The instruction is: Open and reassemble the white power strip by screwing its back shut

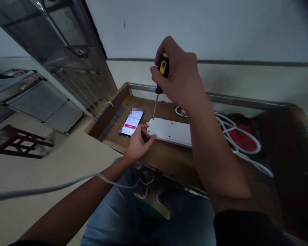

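Note:
My right hand (178, 71) is wrapped round the black and yellow handle of a screwdriver (159, 82). The screwdriver is nearly upright, and its tip meets a hole near the far left corner of a long white power strip (178, 128). The strip lies flat with its plain, screw-holed face up; my right forearm hides its right end. With closed fingers, my left hand (138, 141) grips the strip's left end. Just beyond that hand lies a lit phone (132, 122) showing a running timer.
A shallow cardboard-lined tray (166, 153) bears these things against the wall. White cable (246, 150) is coiled at the right over a red item (243, 136). Another pale cable (53, 188) crosses my left forearm. A wooden stool (20, 141) stands at the left.

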A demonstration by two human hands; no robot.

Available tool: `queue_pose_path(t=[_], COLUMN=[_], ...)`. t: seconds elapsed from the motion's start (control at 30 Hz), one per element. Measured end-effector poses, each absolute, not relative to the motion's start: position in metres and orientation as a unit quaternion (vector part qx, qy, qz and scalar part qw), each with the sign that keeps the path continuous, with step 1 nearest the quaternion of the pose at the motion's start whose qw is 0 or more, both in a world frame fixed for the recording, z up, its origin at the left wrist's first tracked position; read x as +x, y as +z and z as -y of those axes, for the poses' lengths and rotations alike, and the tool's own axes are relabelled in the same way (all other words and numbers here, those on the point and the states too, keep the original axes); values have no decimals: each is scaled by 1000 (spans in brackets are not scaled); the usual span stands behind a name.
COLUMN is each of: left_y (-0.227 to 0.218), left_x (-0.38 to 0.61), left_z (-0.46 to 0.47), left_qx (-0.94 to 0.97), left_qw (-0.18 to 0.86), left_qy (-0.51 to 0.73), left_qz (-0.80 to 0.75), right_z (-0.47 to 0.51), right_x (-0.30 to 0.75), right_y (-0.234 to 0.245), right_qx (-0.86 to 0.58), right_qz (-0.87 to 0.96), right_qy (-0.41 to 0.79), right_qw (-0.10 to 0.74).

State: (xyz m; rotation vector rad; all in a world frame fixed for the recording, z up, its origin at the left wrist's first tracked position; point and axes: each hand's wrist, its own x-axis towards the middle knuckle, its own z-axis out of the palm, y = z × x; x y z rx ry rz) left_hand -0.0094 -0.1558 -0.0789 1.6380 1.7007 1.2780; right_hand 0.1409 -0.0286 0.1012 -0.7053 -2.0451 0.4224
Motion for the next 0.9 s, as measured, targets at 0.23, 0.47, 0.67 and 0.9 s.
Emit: queue_pose_path(t=[0.23,0.47,0.67,0.9], left_y=[-81,-80,-81,-79], left_x=[-10,-10,-11,-10], left_z=[155,155,155,155], left_qx=[596,597,596,597], left_qw=[220,224,221,221], left_qy=[472,466,465,463], left_qz=[-612,-614,-617,-617], right_z=[31,30,33,34], right_x=[142,142,146,144], right_y=[103,102,105,106], right_qx=[-281,-265,-261,-278], right_qz=[829,836,842,844], right_qy=[176,167,175,184], right_qw=[451,451,438,421])
